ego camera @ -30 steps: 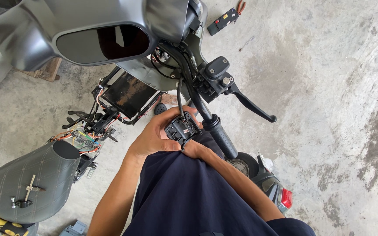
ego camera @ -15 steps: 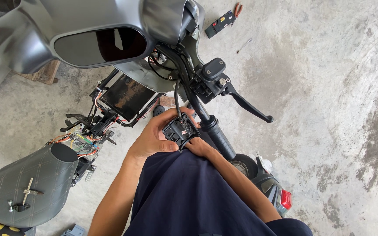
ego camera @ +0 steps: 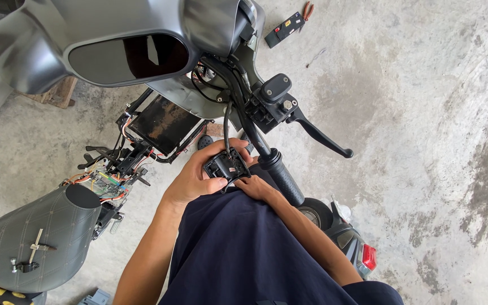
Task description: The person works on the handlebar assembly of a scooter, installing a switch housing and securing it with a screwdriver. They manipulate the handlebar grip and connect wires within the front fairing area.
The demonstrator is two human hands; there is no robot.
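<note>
Both hands, left hand point(ego camera: 190, 183) and right hand point(ego camera: 258, 186), clamp the opened handlebar switch housing point(ego camera: 227, 166), dangling on its cable beside the grip point(ego camera: 280, 175); refitting looks undone.

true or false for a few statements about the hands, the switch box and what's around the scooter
1. Both hands hold the small black switch box. True: left hand, right hand.
2. The brake lever is snapped off. False: it is whole on the handlebar.
3. The grey seat has small tools lying on it. True.
4. The floor is wooden. False: it is bare concrete.
</note>
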